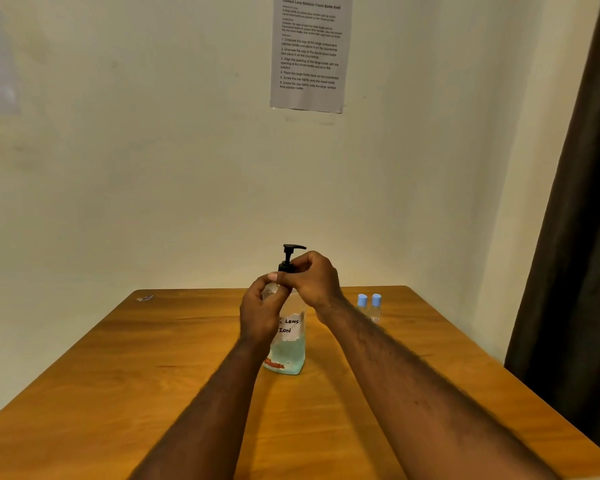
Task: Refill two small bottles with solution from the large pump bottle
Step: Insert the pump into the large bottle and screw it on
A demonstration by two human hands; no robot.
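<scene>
Pump bottle stands upright near the middle of our worktop, partly filled with pale blue-green liquid. Our left hand grips its shoulder, and our right hand curls round the black collar under the pump head; our hands touch. To the right stand one small bottle and a second small bottle, side by side, blue caps on. A printed sheet hangs on the wall.
</scene>
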